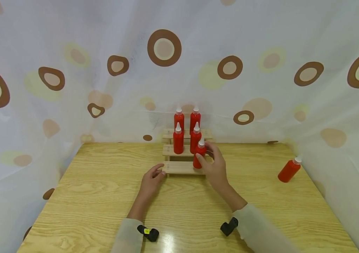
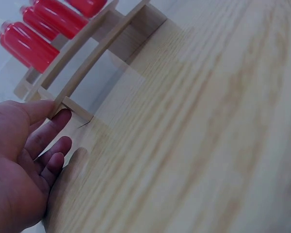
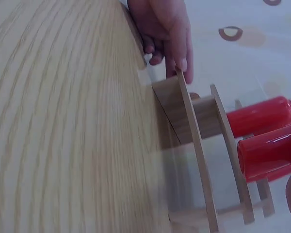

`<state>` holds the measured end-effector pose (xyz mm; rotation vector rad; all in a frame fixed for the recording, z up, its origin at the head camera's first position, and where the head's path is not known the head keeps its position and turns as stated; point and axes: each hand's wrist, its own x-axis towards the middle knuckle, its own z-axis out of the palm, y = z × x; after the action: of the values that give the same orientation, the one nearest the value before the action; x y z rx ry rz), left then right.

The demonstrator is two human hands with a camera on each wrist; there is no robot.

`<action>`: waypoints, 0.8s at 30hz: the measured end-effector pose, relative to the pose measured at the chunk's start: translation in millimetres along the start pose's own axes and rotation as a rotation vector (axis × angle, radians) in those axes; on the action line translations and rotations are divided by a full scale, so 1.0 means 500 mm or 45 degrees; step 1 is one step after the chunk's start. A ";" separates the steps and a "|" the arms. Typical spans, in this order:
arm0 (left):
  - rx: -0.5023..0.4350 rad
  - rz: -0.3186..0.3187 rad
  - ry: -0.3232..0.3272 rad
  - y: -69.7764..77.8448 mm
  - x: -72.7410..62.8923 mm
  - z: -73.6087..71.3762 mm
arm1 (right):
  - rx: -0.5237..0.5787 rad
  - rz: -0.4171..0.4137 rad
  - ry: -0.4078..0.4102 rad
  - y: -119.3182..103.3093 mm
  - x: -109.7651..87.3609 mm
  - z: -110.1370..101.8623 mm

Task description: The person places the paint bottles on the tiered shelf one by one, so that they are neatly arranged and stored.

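A three-tier wooden rack (image 1: 179, 168) stands near the back of the table. My right hand (image 1: 218, 172) holds a red squeeze bottle with a white cap (image 1: 201, 150), thumb on the near side and fingers behind, over the right end of the lowest tier. In the right wrist view, a gap shows between this bottle's base (image 3: 241, 162) and the lowest shelf (image 3: 199, 136). My left hand (image 1: 151, 180) pinches the left end of that shelf, thumb on top and fingertips beneath the edge. Two red bottles (image 1: 178, 143) with pointed white nozzles stand on the middle tier, two more (image 1: 179, 118) on the top tier.
Another red bottle with a white top (image 1: 289, 170) stands on the wood-grain table (image 1: 110, 196) near its right edge. Behind the rack and along both sides hangs a white curtain (image 1: 198, 21) with brown ring patterns.
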<state>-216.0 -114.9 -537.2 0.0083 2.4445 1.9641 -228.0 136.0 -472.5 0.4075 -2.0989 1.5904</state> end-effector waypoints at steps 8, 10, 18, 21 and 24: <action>0.001 0.001 -0.019 -0.001 -0.001 -0.001 | -0.031 -0.036 -0.075 -0.008 -0.002 0.069; 0.000 0.000 -0.017 0.001 -0.001 -0.001 | -0.045 -0.055 -0.085 -0.007 -0.002 0.083; 0.008 0.012 0.012 -0.001 0.001 0.003 | -0.091 -0.011 -0.104 -0.003 -0.004 0.123; 0.013 0.011 0.015 -0.003 0.003 0.003 | -0.101 0.009 -0.117 0.000 -0.007 0.132; 0.014 0.004 0.014 -0.004 0.004 0.003 | -0.101 0.019 -0.129 0.003 -0.011 0.138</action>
<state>-217.9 -113.8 -539.7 0.0010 2.4633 1.9574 -237.2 69.9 -491.7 0.4551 -2.2376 1.5182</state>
